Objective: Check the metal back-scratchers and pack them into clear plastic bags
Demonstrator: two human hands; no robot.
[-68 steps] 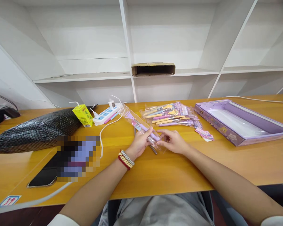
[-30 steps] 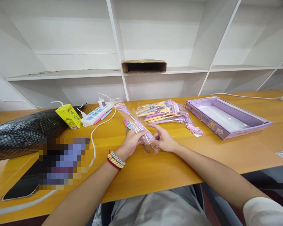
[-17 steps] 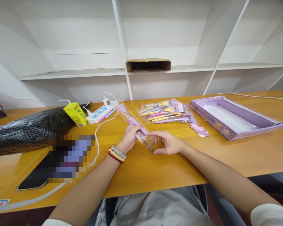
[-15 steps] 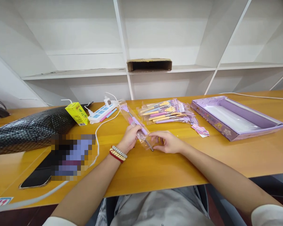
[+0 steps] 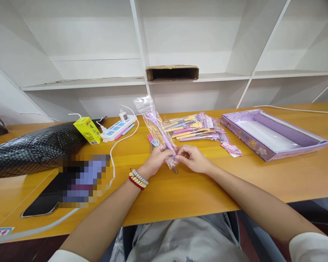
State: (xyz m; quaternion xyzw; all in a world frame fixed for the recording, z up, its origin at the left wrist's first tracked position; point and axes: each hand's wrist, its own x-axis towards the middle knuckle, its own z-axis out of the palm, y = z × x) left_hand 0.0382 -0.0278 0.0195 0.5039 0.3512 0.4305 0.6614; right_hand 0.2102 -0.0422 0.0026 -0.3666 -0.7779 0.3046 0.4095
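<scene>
A purple back scratcher (image 5: 167, 140) with a hand-shaped head slants upward inside a clear plastic bag (image 5: 145, 103). My left hand (image 5: 156, 160) is closed round the bag's lower part and the handle. The fingers of my right hand (image 5: 190, 158) pinch the bag at the handle's lower end. Beneath my hands lie a pink back scratcher (image 5: 151, 139) and a light blue back scratcher (image 5: 155, 142), their handles mostly hidden. A metal rod end (image 5: 175, 170) shows below the bag. Just beyond my right hand is a pile of bagged back scratchers (image 5: 192, 128) in several colours.
A purple display box (image 5: 264, 154) stands at right, near a pink card (image 5: 231, 149). To the left are a power strip (image 5: 117, 129), a yellow drink carton (image 5: 88, 130), a black wrapped bundle (image 5: 41, 147) and a phone (image 5: 43, 198). A cardboard box (image 5: 172, 74) sits on the shelf.
The bagged purple back scratcher has been lifted and turned more upright, apart from the pink one. My right hand has closed in from beside the bag to pinch its lower end.
</scene>
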